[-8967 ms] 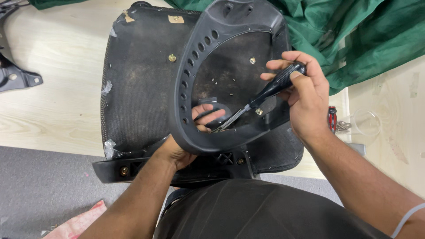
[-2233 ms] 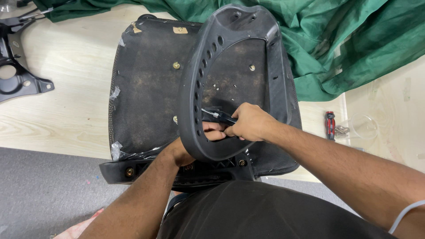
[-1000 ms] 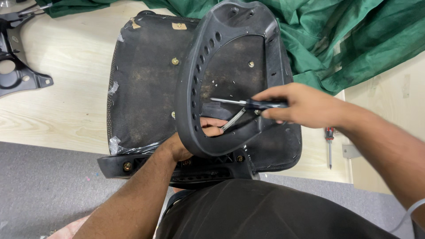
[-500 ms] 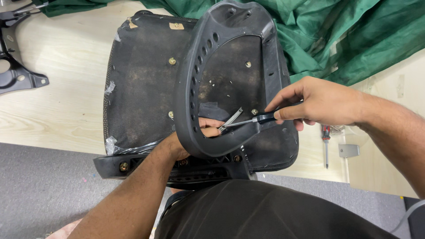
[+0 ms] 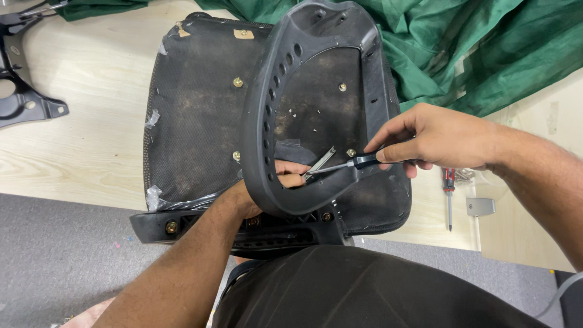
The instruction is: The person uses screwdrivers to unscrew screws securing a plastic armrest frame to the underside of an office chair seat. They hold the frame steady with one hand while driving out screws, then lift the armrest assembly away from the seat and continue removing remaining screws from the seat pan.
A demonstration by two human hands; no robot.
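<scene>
the seat point(image 5: 200, 115) lay upside down on the wooden floor point(image 5: 91, 133), its black underside up, with the plastic frame point(image 5: 267, 121) arching over it. the right hand point(image 5: 437, 136) was closed on the screwdriver point(image 5: 349, 165), fingers pinched round its dark handle, the thin shaft slanting down and left inside the frame's opening toward the left hand. the left hand point(image 5: 276, 182) reached up under the frame's lower edge, fingertips curled by a small metal piece point(image 5: 322, 161) at the driver's tip; whether it gripped that piece or only steadied it i could not tell.

the seat looked heavy and stiff, a rigid board under worn fabric, likely to stay put. the frame looked like hard plastic, light but springy, best held by its thick lower rim. the driver was slim and could slip off a small screw head, so a firm pinch close to the shaft seemed wise. brass screws point(image 5: 238, 82) dotted the underside. a second screwdriver point(image 5: 449, 194) lay on the floor to the right, green cloth point(image 5: 473, 48) behind.
</scene>
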